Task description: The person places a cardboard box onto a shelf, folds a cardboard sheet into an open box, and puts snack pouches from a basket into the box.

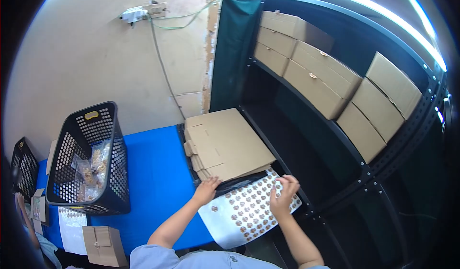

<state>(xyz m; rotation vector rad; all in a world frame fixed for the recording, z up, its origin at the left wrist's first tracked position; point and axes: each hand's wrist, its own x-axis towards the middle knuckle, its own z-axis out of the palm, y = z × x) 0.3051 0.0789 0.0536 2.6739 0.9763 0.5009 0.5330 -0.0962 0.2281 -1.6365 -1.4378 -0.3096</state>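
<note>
A white sheet of round brown stickers [251,210] lies in front of me, with a bare white area on its left side. My left hand [207,191] rests with fingers stretched out at the sheet's upper left, by the near edge of a stack of flat folded cardboard [227,142]. Black plastic [239,183] shows between the stack and the sheet. Over the right side of the sheet is my right hand [284,196], its fingers bent and thumb apart from them. I see nothing held in either hand.
A black perforated basket [122,173] with small clear packets [88,173] stands left on the blue table [153,173]. Near it are a closed cardboard box [103,245] and another sticker sheet [72,230]. Another person's arm [26,221] is far left. Shelved boxes [321,77] stand right.
</note>
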